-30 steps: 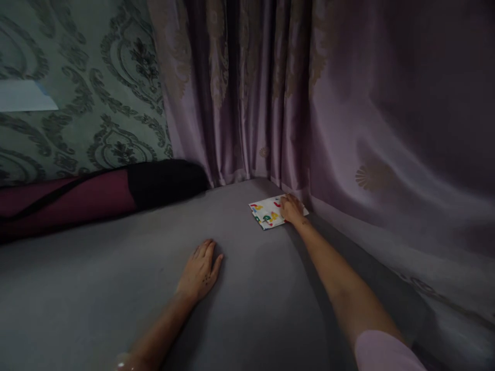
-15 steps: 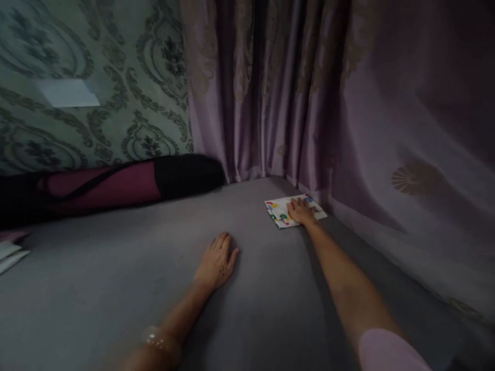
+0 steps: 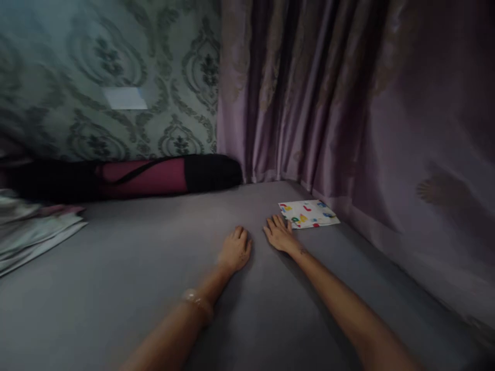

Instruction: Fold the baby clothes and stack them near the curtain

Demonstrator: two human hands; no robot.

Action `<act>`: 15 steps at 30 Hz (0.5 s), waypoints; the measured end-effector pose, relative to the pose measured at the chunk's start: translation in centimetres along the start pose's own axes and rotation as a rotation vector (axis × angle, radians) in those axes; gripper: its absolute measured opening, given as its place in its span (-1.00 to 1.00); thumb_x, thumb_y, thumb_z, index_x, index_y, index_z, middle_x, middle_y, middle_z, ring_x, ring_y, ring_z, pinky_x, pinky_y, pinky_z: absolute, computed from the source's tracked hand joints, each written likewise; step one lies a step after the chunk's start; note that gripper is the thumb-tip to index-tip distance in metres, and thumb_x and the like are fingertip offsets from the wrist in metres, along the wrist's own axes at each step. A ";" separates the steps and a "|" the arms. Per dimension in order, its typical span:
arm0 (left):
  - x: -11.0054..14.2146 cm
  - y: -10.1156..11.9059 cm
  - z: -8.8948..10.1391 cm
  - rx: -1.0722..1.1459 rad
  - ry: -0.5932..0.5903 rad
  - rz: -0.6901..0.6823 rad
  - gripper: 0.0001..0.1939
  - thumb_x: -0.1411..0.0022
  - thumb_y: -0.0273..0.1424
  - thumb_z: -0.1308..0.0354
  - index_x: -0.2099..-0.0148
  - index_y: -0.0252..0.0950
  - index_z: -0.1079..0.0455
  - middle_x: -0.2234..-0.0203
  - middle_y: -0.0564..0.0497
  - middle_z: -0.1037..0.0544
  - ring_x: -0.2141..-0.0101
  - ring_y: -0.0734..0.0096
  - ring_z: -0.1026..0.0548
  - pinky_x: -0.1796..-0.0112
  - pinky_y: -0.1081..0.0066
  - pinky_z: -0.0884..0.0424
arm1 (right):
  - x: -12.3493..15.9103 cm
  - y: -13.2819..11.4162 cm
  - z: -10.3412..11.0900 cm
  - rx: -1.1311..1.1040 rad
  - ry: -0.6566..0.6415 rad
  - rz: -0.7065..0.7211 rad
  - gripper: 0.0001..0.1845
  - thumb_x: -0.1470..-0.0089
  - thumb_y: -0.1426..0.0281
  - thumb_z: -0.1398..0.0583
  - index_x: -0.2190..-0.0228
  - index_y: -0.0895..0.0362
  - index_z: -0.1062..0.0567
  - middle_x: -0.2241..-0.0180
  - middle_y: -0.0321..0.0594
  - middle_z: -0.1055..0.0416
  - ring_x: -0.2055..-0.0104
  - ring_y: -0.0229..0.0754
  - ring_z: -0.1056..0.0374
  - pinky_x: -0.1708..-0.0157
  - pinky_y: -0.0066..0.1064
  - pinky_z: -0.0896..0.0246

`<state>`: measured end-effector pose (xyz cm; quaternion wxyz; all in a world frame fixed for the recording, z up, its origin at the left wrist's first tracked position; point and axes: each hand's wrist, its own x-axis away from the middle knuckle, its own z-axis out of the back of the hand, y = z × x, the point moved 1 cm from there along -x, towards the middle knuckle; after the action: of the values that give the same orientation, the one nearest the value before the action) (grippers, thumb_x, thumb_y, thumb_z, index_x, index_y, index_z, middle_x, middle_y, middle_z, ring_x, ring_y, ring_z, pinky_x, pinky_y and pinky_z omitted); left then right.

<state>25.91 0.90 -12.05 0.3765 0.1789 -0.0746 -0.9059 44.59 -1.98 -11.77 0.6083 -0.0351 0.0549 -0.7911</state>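
A folded white cloth (image 3: 309, 212) with a colourful print lies flat on the grey bed surface (image 3: 154, 242), close to the curtain. My right hand (image 3: 279, 234) rests palm down at the near left corner of the cloth, fingers spread and holding nothing. Left of it, my left hand (image 3: 235, 250) lies on the grey surface with its fingers loosely stretched and nothing in them. A clear bracelet (image 3: 197, 304) circles my left wrist.
A long black and maroon bag (image 3: 150, 178) lies along the patterned wall (image 3: 178, 93). Stacked pale cloths (image 3: 38, 232) sit at the left edge. Purple curtains (image 3: 266, 118) hang at the back and right. A white plate (image 3: 126, 98) shows on the wall.
My right hand has slid left off the top of the folded cloth to its near corner. The view has turned left, bringing in the cloth stack. My left hand stays on the surface.
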 end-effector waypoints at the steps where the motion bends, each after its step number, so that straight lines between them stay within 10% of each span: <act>1: 0.1 0.2 0.2 -0.012 0.011 0.039 -0.64 -0.31 -0.38 0.15 -0.03 -0.40 -0.32 -0.04 -0.23 -0.36 -0.04 0.17 -0.33 -0.04 0.24 -0.24 | 0.2 -1.0 -0.3 0.003 -0.010 0.022 -0.36 -0.26 0.16 0.21 -0.23 0.22 -0.13 -0.31 0.01 0.10 -0.35 0.03 0.27 -0.23 0.10 0.47; 7: 0.1 -0.6 1.0 -0.007 0.144 0.389 -0.69 -0.17 -0.40 -0.02 0.08 -0.45 -0.39 0.09 -0.30 -0.39 0.03 0.00 -0.32 0.01 0.12 -0.24 | 1.0 -7.3 -1.8 0.000 -0.059 0.161 -0.38 -0.25 0.25 0.23 -0.24 0.24 -0.10 -0.31 0.01 0.09 -0.34 0.03 0.21 -0.21 0.11 0.28; 15: -0.3 -4.6 1.8 0.692 0.254 0.720 -0.66 -0.12 -0.61 0.02 0.10 -0.32 -0.44 0.10 -0.11 -0.47 0.02 0.29 -0.37 -0.03 0.35 -0.25 | 1.6 -13.4 -4.2 -0.022 -0.010 0.328 -0.39 -0.15 0.29 0.13 -0.21 0.13 -0.17 -0.26 0.01 -0.05 -0.31 0.10 0.09 -0.16 0.19 0.13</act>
<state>22.40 4.37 -11.52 0.5893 0.3646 -0.3803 -0.6125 30.86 0.09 -14.26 0.7292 -0.0362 0.0657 -0.6802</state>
